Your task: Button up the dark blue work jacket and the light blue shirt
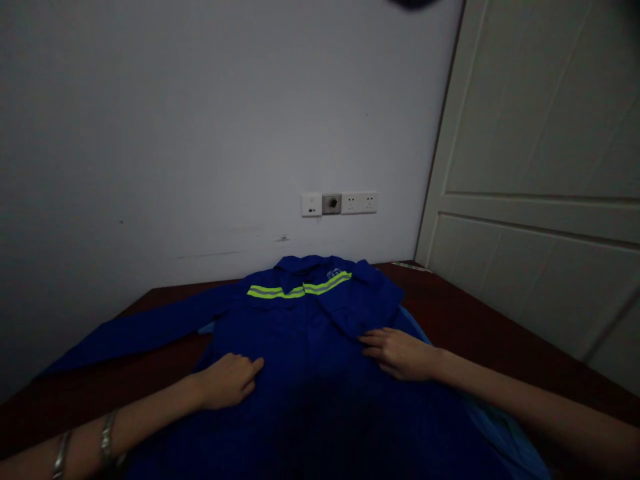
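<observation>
A blue work jacket (310,333) with yellow-green reflective stripes (300,288) across the chest lies spread on a dark wooden table (450,300). Its left sleeve stretches out toward the left edge; its right sleeve is folded in over the body. My left hand (227,380) rests on the jacket's left side, fingers loosely curled with the index pointing right. My right hand (400,353) lies flat on the folded right sleeve, fingers stretched toward the left. Neither hand holds anything. Two metal bracelets (85,450) sit on my left wrist.
A white wall stands behind the table with a row of sockets and a switch (339,203). A white panelled door (540,187) is at the right. A lighter blue cloth (495,420) lies under the jacket's right side.
</observation>
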`<action>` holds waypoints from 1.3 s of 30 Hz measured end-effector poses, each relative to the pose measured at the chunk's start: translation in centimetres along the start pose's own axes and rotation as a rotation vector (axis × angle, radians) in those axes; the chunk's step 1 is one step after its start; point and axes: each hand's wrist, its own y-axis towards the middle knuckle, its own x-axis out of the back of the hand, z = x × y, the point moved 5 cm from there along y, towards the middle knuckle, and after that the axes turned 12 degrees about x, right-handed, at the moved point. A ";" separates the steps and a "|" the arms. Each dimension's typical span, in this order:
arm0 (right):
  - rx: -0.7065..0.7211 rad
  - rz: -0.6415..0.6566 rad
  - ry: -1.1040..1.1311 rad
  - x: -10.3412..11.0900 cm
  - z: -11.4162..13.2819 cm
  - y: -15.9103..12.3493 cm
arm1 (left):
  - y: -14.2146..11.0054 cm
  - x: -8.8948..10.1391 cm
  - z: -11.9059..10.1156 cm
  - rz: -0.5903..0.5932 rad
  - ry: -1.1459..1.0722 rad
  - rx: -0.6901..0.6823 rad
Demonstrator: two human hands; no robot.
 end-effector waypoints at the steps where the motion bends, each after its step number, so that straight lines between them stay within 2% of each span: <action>1: -0.034 -0.040 0.029 0.5 -0.5 -0.1 | 0.0 0.0 0.0 -0.003 0.005 -0.004; 4: -0.238 -0.224 0.093 1.9 -3.6 0.0 | 0.0 0.0 -0.2 -0.009 0.015 -0.002; 7: -0.513 -0.325 0.109 1.6 -7.8 0.4 | -0.1 0.4 -0.4 -0.022 0.039 0.017; 11: -0.716 -0.234 0.169 -1.1 -11.4 1.6 | -0.2 1.8 -1.3 -0.075 0.058 0.017; 14: -0.783 -0.164 0.213 -2.5 -12.3 2.5 | 0.0 2.9 -2.0 -0.133 0.035 0.014; 16: -0.814 -0.182 0.246 -2.4 -12.4 2.9 | 0.3 3.5 -2.4 -0.161 -0.010 0.012; 18: -0.790 -0.262 0.267 -1.3 -12.2 3.5 | 0.8 4.1 -2.5 -0.191 -0.101 0.013; 20: -0.698 -0.388 0.262 0.6 -11.2 4.3 | 1.6 5.2 -2.4 -0.241 -0.279 0.034; 23: -0.506 -0.618 0.207 4.3 -8.5 5.7 | 3.1 6.9 -2.2 -0.260 -0.767 0.117; 25: -0.373 -0.737 0.181 6.3 -6.1 6.7 | 4.1 7.6 -2.8 -0.154 -1.188 0.144; 27: -0.264 -0.795 0.190 7.3 -3.7 7.8 | 4.9 8.2 -4.2 -0.012 -1.558 0.106; 30: -0.145 -0.791 0.259 7.0 -0.9 9.2 | 5.5 8.7 -6.1 0.101 -1.888 0.056; 32: -0.094 -0.747 0.346 6.1 0.2 9.9 | 5.9 8.2 -6.5 0.111 -1.991 0.104; 36: -0.066 -0.645 0.578 4.4 1.1 10.0 | 6.8 6.0 -5.7 0.092 -2.076 0.228; 39: -0.073 -0.586 0.723 3.6 0.9 9.6 | 7.2 4.6 -5.1 0.101 -2.089 0.239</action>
